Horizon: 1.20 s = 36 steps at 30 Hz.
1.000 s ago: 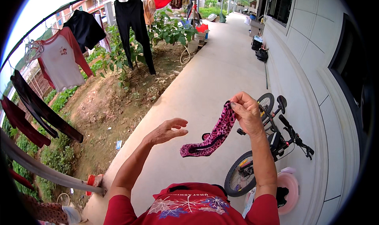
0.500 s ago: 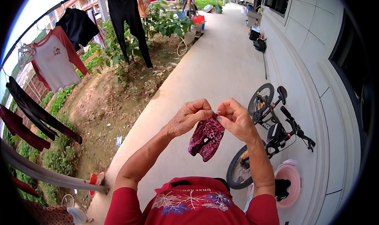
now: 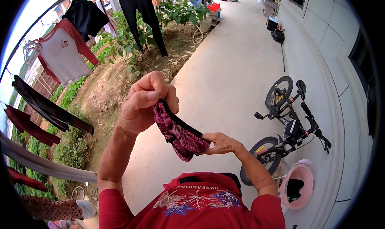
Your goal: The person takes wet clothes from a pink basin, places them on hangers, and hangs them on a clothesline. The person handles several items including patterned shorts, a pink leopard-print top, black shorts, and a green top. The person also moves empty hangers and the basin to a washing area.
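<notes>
Out on the pale concrete path (image 3: 224, 80) beside the house wall, I hold a small magenta-and-black patterned cloth garment with a black band along its edge (image 3: 178, 133) between my two hands, up in front of my chest; my left hand (image 3: 145, 104) is closed around the upper end, thumb pressed over the black band, while my right hand (image 3: 218, 142) pinches the lower end with fingers curled under the bunched fabric; to do this well, I judge I should keep the band taut between both grips, draw the hands apart evenly so the crumpled middle opens out, and hold my thumb firm so the edge does not slip; the clothesline pole (image 3: 44, 164) runs near my left elbow, with a white-and-red shirt (image 3: 64, 54) and dark garments hanging along it; much is hard to read: the garment's true shape is lost in its folds, my right fingertips are hidden under the cloth, the dark thing inside the pink plastic basin (image 3: 298, 187) by the black bicycle (image 3: 290, 122) cannot be made out, and the line's far end bends away at the picture's rim.
</notes>
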Motion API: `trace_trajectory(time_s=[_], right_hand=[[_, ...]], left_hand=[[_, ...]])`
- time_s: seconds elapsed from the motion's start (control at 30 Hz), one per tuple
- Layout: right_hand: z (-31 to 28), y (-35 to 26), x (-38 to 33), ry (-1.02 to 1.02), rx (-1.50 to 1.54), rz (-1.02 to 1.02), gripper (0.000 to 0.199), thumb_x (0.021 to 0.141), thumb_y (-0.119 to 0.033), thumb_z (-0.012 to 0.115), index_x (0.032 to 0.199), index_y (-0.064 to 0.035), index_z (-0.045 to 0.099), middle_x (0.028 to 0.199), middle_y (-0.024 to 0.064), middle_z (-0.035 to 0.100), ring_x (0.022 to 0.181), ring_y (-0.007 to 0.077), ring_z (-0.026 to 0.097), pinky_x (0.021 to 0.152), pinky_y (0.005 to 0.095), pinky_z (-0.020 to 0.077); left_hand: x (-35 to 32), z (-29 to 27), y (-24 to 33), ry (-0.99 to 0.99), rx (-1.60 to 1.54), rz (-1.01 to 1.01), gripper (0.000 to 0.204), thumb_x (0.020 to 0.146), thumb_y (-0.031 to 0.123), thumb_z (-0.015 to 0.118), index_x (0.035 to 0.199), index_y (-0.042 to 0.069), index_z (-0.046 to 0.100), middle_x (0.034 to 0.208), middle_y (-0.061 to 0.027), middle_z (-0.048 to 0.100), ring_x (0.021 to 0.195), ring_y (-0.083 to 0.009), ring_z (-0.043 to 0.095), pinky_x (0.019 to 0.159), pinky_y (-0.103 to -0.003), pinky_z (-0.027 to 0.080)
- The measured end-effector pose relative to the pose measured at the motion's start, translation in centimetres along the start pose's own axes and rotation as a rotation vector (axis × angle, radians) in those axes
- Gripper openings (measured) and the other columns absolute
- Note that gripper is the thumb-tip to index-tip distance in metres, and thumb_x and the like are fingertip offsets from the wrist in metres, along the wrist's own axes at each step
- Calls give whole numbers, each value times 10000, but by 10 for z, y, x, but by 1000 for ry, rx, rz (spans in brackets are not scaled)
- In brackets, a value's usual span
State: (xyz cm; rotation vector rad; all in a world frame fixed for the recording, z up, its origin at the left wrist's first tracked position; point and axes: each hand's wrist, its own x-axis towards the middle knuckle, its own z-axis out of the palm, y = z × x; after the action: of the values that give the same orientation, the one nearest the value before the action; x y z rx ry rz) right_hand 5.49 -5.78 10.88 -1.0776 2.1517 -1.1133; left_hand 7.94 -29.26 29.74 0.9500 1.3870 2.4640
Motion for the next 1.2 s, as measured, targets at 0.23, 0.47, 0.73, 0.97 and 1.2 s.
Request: trace_trajectory(time_s=[0.23,0.47,0.73,0.97,1.2], right_hand=[[-92,1,-16,277,-614,58,520,719,-185,613,1208,-73,473,1172,110,531,1015,306,549,844,400,460],[-175,-52,14,425,-684,26,219,714,-62,610,930,-33,633,917,105,652,896,287,602,794,344,469],[-221,-42,54,-63,462,-505,213,621,-38,539,796,34,638,829,141,622,801,207,578,741,313,453],[-247,-58,118,-107,-152,-604,217,643,7,626,856,-16,656,701,69,599,551,172,533,529,273,418],[-262,-43,202,141,-394,-797,162,612,3,648,749,-67,597,632,25,574,605,207,504,660,327,360]], left_hand=[[-50,-19,31,44,1668,-95,327,639,266,777,851,109,584,629,25,555,608,-136,548,720,-311,384],[-51,-98,4,284,1662,-43,145,765,164,681,758,69,571,706,-24,537,689,-183,538,808,-368,389],[-41,-133,23,658,921,99,158,738,139,549,701,71,411,686,8,378,673,-108,367,720,-275,353],[-34,-112,47,599,612,297,140,723,163,505,697,112,378,684,-22,423,741,-178,415,888,-374,388],[-57,-89,42,691,662,273,169,698,199,477,674,55,393,693,-61,446,707,-178,398,696,-298,320]])
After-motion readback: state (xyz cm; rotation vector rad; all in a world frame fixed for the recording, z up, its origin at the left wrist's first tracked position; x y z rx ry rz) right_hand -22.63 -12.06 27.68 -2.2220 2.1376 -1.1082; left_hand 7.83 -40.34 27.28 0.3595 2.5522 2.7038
